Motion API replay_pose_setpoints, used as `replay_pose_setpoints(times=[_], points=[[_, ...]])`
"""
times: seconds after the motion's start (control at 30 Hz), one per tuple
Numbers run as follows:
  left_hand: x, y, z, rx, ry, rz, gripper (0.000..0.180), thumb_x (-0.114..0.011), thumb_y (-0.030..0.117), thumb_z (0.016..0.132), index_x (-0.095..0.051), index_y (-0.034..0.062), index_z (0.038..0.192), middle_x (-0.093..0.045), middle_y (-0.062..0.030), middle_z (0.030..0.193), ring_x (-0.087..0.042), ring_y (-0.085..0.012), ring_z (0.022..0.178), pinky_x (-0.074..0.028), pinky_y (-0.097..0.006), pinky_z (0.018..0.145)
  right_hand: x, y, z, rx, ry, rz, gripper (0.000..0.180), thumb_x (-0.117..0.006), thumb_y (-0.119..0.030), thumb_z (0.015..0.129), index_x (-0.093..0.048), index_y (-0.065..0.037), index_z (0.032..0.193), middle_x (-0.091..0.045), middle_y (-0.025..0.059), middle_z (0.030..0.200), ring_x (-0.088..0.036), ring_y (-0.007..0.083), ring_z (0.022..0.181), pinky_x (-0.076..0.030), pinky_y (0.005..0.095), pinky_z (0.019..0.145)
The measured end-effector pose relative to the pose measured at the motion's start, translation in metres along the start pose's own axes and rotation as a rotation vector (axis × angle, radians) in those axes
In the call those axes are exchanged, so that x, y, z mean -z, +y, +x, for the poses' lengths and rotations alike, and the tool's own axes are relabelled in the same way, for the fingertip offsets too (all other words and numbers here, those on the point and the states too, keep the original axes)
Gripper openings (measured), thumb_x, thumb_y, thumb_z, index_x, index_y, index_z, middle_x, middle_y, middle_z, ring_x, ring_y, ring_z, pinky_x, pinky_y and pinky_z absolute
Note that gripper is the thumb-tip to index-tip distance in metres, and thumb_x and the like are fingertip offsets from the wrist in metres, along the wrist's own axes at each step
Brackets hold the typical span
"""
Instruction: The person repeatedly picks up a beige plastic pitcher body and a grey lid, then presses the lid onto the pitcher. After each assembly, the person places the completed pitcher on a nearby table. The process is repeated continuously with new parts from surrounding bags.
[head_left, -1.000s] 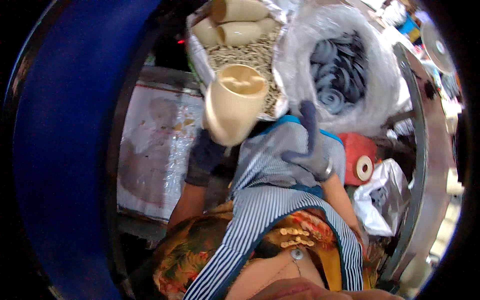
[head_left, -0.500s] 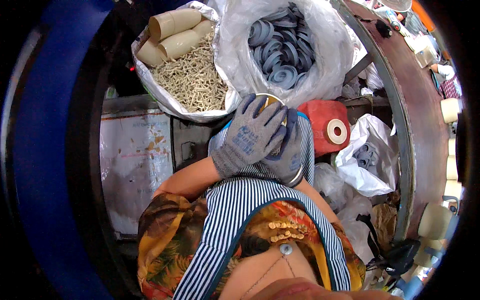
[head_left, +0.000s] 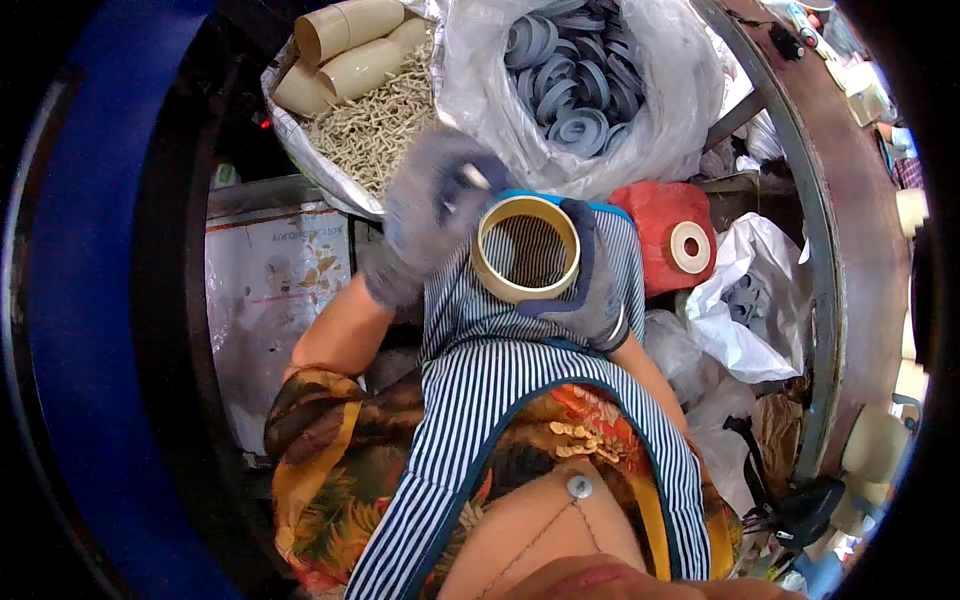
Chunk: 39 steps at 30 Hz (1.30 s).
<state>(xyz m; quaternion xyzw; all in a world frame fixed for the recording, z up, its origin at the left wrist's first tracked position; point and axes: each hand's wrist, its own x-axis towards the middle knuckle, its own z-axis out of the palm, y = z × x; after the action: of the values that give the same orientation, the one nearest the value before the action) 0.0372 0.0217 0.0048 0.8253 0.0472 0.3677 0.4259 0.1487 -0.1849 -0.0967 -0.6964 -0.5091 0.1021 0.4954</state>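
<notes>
My right hand [head_left: 597, 290], in a grey knit glove with dark blue coating, grips a short, wide beige ring [head_left: 482, 268] by its right side. The ring is open in the middle, and the striped apron [head_left: 450, 400] shows through it. To the ring's upper left is my left hand [head_left: 425, 205], in a matching glove and smeared by motion. Small pale bits show at its blurred fingers; whether it holds them I cannot tell. Behind that hand stands a white sack [head_left: 290, 150] of small beige pegs [head_left: 350, 140], with several beige curved pipe pieces [head_left: 365, 72] on top.
A clear plastic bag [head_left: 670, 110] holds grey-blue round parts [head_left: 580, 130]. At right are a red block [head_left: 650, 235] with a pale ring [head_left: 690, 247], a white bag [head_left: 735, 340] with grey parts, and a metal-edged bench [head_left: 825, 300]. A wrapped box [head_left: 265, 330] lies left.
My left hand has moved off the ring to the left, toward the peg sack. The ring, mostly covered before, is now in plain view in my right hand.
</notes>
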Motion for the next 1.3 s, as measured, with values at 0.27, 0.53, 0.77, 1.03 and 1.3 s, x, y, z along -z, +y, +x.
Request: replay_pose_setpoints(times=[0.27,0.53,0.77,1.03,1.3], points=[[0.002,-0.079,0.01,0.152,-0.318,0.418,0.053,-0.054,0.039,0.097,-0.048,0.0087,0.141,-0.055,-0.0128,0.134,-0.053,-0.0286,0.118,-0.042,-0.038,0.1,0.012,-0.024,0.028,-0.136,0.424,-0.186,0.108,-0.089,-0.042,0.062,-0.036,0.007,0.143,-0.055,0.0243,0.129,-0.053,0.0406,0.121,-0.041,0.0451,0.104],[-0.048,-0.059,-0.009,0.598,-0.388,-1.095,0.05,-0.042,0.027,0.103,-0.041,-0.0017,0.144,-0.054,-0.0221,0.137,-0.056,-0.0329,0.123,-0.046,-0.046,0.106,0.049,-0.063,-0.036,-0.022,0.125,0.622,0.045,-0.057,-0.011,0.092,-0.055,-0.001,0.136,-0.061,0.0169,0.129,-0.059,0.0247,0.116,-0.045,0.038,0.103],[-0.083,-0.083,-0.03,0.963,-0.547,-1.316,0.058,-0.033,0.039,0.105,-0.039,-0.0018,0.146,-0.054,-0.02,0.139,-0.057,-0.031,0.122,-0.042,-0.044,0.107,0.106,0.078,-0.266,-0.96,1.78,0.724,0.03,-0.058,-0.033,0.094,-0.062,-0.011,0.114,-0.061,0.003,0.099,-0.057,0.0165,0.088,-0.049,0.0334,0.082],[-0.08,-0.087,-0.043,1.089,-0.364,-1.268,0.051,-0.036,0.034,0.104,-0.05,-0.0009,0.138,-0.06,-0.0178,0.132,-0.059,-0.0295,0.117,-0.043,-0.042,0.105,0.03,0.241,-0.406,-1.443,-0.002,-0.805,0.046,-0.047,-0.042,0.096,-0.062,-0.011,0.126,-0.057,0.0102,0.137,-0.056,0.0265,0.12,-0.044,0.0419,0.097],[-0.086,-0.081,-0.023,0.546,-0.606,-0.54,0.041,-0.047,0.023,0.102,-0.052,-0.0017,0.134,-0.062,-0.0156,0.128,-0.061,-0.0244,0.114,-0.048,-0.037,0.1,0.008,0.257,-0.368,-1.38,0.031,-0.512,0.044,-0.05,-0.041,0.095,-0.062,-0.01,0.123,-0.062,0.0119,0.127,-0.06,0.0272,0.111,-0.047,0.0404,0.094]])
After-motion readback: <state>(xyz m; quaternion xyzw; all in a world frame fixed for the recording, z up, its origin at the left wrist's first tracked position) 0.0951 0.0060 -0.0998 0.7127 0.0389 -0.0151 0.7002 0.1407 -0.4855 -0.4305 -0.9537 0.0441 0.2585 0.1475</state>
